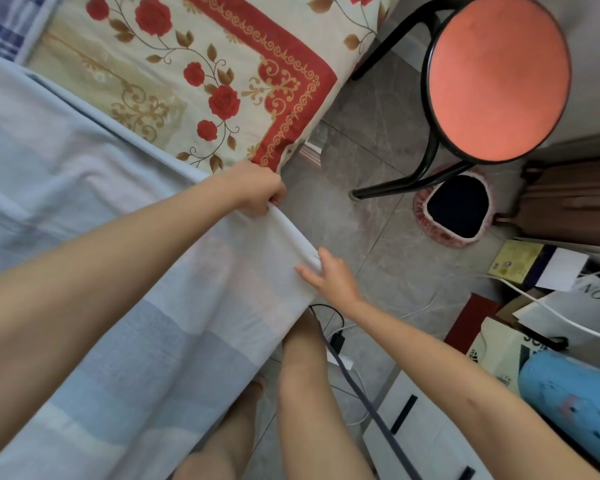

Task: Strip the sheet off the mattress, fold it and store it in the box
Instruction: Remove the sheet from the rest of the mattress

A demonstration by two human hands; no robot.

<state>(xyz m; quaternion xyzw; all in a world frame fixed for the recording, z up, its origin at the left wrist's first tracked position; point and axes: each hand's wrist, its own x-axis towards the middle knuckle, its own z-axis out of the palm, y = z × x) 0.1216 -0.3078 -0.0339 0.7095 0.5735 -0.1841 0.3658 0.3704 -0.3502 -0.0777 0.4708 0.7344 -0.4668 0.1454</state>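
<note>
Sheet: the pale striped sheet [118, 306] lies mostly on the bed, already pulled back from the far corner, so the flowered mattress [187, 81] shows there.
Left hand: the left hand [257, 188] grips the sheet's edge with curled fingers, just beside the mattress corner.
Right hand: the right hand [336, 277] touches the rolled edge lower down with nearly straight fingers; it does not seem to clasp it yet.
Risk of slipping: only one hand really holds, so a strong pull can probably tear the edge out of the right hand.
Risk on floor: the loose edge hangs over the bed side and can drop on the floor [378, 237] and the cable [361, 393] near the person's legs; a foot may catch there.
Risk of snagging: the stool [496, 77] and the small bin [458, 206] stand near the corner; a swinging sheet may knock them.
Open room: the floor strip between bed and stool is narrow; the bed top offers more room for folding.
Box: cardboard boxes [496, 344] are crowded at the right; which one is meant cannot be told.
</note>
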